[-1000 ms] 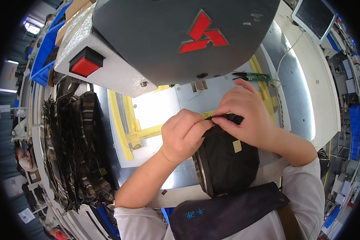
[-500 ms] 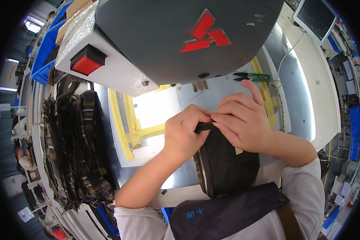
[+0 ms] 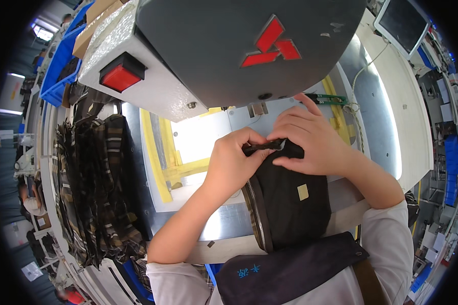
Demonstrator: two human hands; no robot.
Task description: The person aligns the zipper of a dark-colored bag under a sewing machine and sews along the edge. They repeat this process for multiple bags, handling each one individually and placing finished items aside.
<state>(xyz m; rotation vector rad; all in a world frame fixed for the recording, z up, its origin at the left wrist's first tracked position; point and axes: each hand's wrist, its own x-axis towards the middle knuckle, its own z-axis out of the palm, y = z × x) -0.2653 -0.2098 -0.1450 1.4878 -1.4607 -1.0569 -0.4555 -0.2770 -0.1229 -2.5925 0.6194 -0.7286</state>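
One black zippered pouch (image 3: 287, 213) worked by hand before a sewing machine (image 3: 203, 58)

The pouch sits in the middle of the bench, on the near side, its near end reaching the wearer's dark apron (image 3: 292, 272). A metal zipper (image 3: 258, 213) runs along its left edge, and a small pale-yellow tag (image 3: 303, 192) shows on its upper face.

At the pouch's far end, I see the left hand (image 3: 231, 158) pinching a narrow dark strip (image 3: 262, 147) between thumb and forefinger. The right hand (image 3: 313, 141) is more spread: its fingertips come to the strip's right end, while its thumb stands apart, lower down, over the black cloth. Whether those right fingertips press on the strip, I cannot tell.

Beyond the hands, the machine's big grey head hangs over the bench, with a red push switch (image 3: 121, 76) on the white housing to its left. Yellow tape (image 3: 193, 169) marks the work surface left of the hands. Just past the right hand lie green-handled thread snips (image 3: 333, 99), near a pale cord (image 3: 359, 76). A heap of plaid fabric pieces (image 3: 94, 193) fills the left side, with a blue bin (image 3: 61, 68) farther off; a white-framed screen (image 3: 402, 24) stands at the far right.
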